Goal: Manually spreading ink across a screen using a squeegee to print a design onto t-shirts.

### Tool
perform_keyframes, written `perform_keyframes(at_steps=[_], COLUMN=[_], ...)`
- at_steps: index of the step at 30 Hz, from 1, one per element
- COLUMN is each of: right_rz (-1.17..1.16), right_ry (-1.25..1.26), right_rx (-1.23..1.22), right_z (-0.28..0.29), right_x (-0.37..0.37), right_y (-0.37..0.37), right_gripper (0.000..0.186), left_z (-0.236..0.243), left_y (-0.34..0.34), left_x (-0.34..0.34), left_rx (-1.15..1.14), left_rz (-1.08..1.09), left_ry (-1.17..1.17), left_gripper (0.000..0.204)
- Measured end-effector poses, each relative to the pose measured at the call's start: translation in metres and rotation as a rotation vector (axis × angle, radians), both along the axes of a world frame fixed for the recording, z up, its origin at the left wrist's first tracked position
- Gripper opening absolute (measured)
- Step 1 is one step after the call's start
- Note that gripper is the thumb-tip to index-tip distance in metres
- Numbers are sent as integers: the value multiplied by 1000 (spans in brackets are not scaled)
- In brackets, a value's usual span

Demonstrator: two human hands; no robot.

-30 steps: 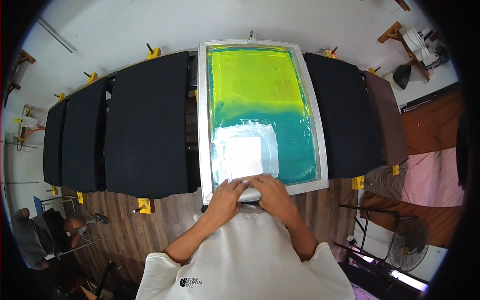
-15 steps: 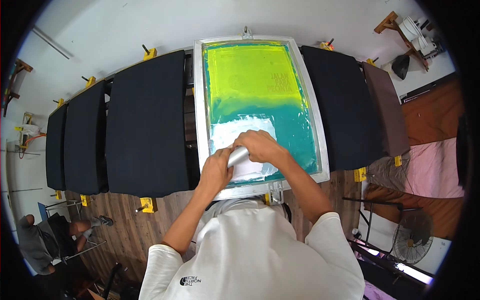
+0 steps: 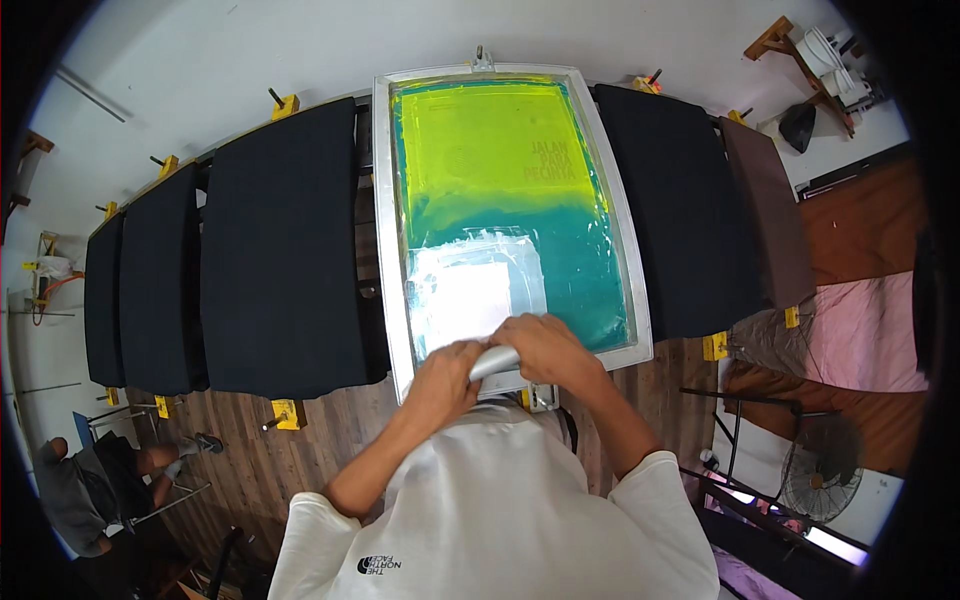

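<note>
Both of my hands are wrapped round the silver handle of a squeegee (image 3: 493, 363) at the near end of a screen-printing frame. My left hand (image 3: 446, 378) grips its left part and my right hand (image 3: 548, 352) its right part. The squeegee's blade is hidden below the hands. Beyond them on the green mesh (image 3: 575, 270) lies a patch of white ink (image 3: 450, 300), brightest in a square at the lower left. The far half of the mesh is yellow-green, with faint lettering. A pale metal frame (image 3: 637, 285) surrounds the mesh.
Black cloth-covered boards (image 3: 280, 250) stand in a row left of the screen. To its right are another black board (image 3: 680, 220) and a brown one (image 3: 765, 210). Yellow clamps (image 3: 288, 414) line the row's edges. A seated person (image 3: 95, 490) is at lower left, a fan (image 3: 820, 480) at lower right.
Both hands have drawn the squeegee toward me, from the white ink to the frame's near edge. A brighter white square now shows behind it.
</note>
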State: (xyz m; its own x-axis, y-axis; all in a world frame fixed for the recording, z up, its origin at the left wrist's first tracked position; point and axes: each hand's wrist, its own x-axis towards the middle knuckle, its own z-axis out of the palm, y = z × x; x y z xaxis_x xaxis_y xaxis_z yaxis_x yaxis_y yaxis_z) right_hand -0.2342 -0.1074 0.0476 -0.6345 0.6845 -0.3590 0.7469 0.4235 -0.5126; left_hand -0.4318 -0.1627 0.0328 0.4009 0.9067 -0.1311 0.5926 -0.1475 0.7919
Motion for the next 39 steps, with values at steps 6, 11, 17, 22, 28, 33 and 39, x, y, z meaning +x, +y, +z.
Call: perform_keyframes(at_steps=[6, 11, 17, 22, 28, 33, 39], right_rz=[-199, -230, -173, -189, -216, -213, -268], right_ry=[102, 159, 173, 197, 169, 169, 179], right_rx=[191, 256, 265, 120, 272, 252, 237], right_z=[-16, -31, -26, -7, -17, -34, -30], right_x=[-13, -16, -14, -12, -21, -24, -17], right_y=[53, 44, -39, -47, 36, 56, -36], right_gripper=[40, 43, 44, 46, 47, 48, 54], left_z=[-7, -22, -22, -5, -20, -37, -26], left_y=[86, 85, -11, -15, 66, 82, -2], left_x=[-12, -15, -8, -6, -12, -14, -5], left_rx=[140, 155, 164, 98, 257, 262, 147], left_rz=[-15, 26, 31, 16, 142, 129, 81], left_ry=[30, 4, 82, 48, -71, -84, 42], left_gripper=[43, 41, 61, 55, 29, 33, 51])
